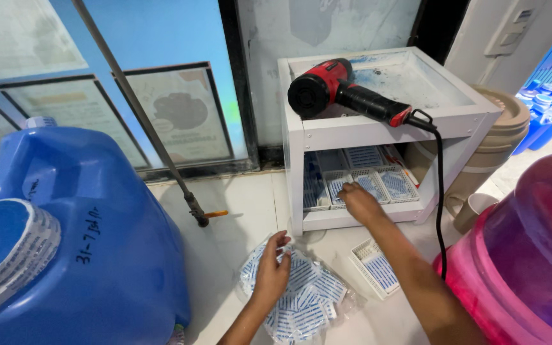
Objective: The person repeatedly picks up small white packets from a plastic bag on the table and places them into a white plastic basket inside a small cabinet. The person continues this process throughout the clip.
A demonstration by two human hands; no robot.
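A: The left hand (271, 273) is resting palm-down on a clear bag of small blue-and-white packets (301, 295) lying on the white floor (237, 217), its fingers spread loosely and curling a little at the bag's upper edge. It is pressing on the bag rather than closing around it.

B: And what is sitting to the left of it?

A: A big blue water jug (91, 230) is filling the lower left corner, with a round blue cap (4, 252) facing the camera. Behind it, a thin metal rod (145, 121) is leaning down across the window to the floor.

B: What is the right hand doing?

A: The right hand (360, 203) is reaching into the lower shelf of a small white stand (296, 147), its fingers bent down onto the front edge of a small white basket (343, 186) filled with the same packets. I cannot tell whether it is actually gripping anything. More such baskets are sitting beside and behind that one on the shelf.

B: Anything else nearby?

A: One more white basket (374, 267) of packets is lying on the floor just right of the bag, beside the right forearm. A red and black heat gun (340, 89) is lying on top of the stand, its black cord (440, 191) hanging down the right side. A tan container (503, 137) is standing behind the stand, and a pink translucent jug (525, 255) is filling the lower right.
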